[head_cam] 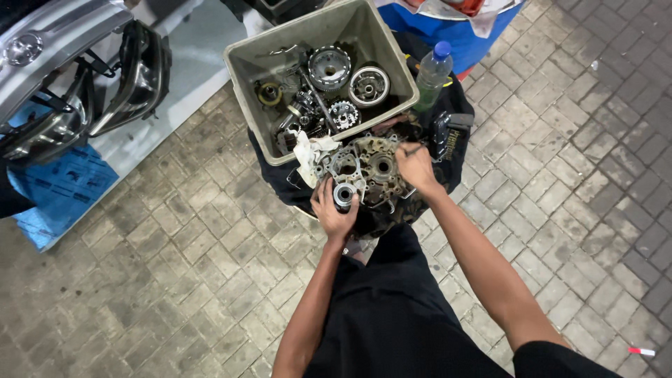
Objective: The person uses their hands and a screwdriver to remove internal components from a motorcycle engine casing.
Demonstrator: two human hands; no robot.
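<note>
The engine case (367,171) lies on a dark cloth (280,183) on the paved floor (175,280), just beside the parts bin (245,77). The left hand (334,210) is curled around a metal sleeve (343,194) at the case's near edge. The right hand (414,164) pinches a thin tool (413,149), probably a pick, at the far edge. Risk: the tool may slip and score a mating face if the case shifts on the cloth. The bottle (432,73) stands near enough to be knocked over.

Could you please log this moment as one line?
left hand: holds bearing | right hand: tool on engine case | bin: parts
</note>
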